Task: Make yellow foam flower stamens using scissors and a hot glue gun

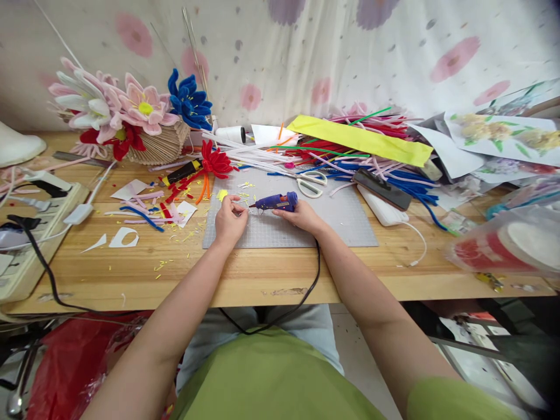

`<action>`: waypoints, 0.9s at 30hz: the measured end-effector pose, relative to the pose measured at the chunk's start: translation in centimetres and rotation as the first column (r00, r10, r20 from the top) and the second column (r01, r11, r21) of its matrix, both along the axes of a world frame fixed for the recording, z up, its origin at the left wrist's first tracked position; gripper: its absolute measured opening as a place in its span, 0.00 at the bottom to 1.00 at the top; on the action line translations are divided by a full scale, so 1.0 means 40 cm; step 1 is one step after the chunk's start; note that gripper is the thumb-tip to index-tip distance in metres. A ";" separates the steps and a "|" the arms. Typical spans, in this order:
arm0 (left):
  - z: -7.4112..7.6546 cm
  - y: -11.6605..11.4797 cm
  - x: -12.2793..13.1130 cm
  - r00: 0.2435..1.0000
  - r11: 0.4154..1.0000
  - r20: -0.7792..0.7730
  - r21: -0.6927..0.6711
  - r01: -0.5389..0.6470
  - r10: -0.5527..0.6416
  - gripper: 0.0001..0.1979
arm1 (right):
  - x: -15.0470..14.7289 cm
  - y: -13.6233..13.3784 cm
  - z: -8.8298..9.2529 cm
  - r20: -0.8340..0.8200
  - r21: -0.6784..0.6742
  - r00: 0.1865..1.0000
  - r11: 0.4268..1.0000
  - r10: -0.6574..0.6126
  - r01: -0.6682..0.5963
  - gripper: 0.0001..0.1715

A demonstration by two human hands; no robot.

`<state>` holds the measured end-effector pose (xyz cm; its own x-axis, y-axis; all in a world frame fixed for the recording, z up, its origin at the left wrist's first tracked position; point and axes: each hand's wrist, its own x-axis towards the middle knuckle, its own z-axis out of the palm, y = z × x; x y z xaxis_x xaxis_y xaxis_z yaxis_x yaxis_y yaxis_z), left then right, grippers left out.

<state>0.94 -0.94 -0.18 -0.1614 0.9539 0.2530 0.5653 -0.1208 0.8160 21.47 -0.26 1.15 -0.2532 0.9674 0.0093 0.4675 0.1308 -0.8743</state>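
Note:
My right hand (301, 216) is wrapped round the handle of a blue glue gun (275, 202), whose nozzle points left. Just left of the nozzle, my left hand (230, 223) has its fingers pinched together; what they hold is too small to make out. A small yellow piece (222, 195) shows by the left fingertips. Both hands are over a grey cutting mat (280, 232). A black cord hangs from the glue gun over the table's front edge.
White-handled scissors (311, 184) lie behind the glue gun. Pipe cleaners and a yellow sheet (361, 139) are heaped behind the mat. A red flower (215, 160) lies at back left, near scraps. A power strip (41, 245) is far left, a plastic cup (507, 245) far right.

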 end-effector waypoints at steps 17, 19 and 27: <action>-0.006 0.000 -0.006 0.999 0.999 0.047 0.052 0.014 -0.017 0.16 | 0.039 0.025 -0.008 0.009 0.035 0.967 0.966 -0.255 0.254 0.25; -0.007 0.001 -0.006 0.998 0.999 0.056 0.052 0.012 -0.014 0.16 | 0.051 0.038 -0.009 0.055 0.075 0.924 0.925 -0.378 0.373 0.26; -0.004 0.001 -0.007 0.996 0.998 0.085 0.054 0.008 -0.013 0.15 | 0.066 0.073 -0.025 0.260 0.207 0.848 0.884 -0.462 0.418 0.29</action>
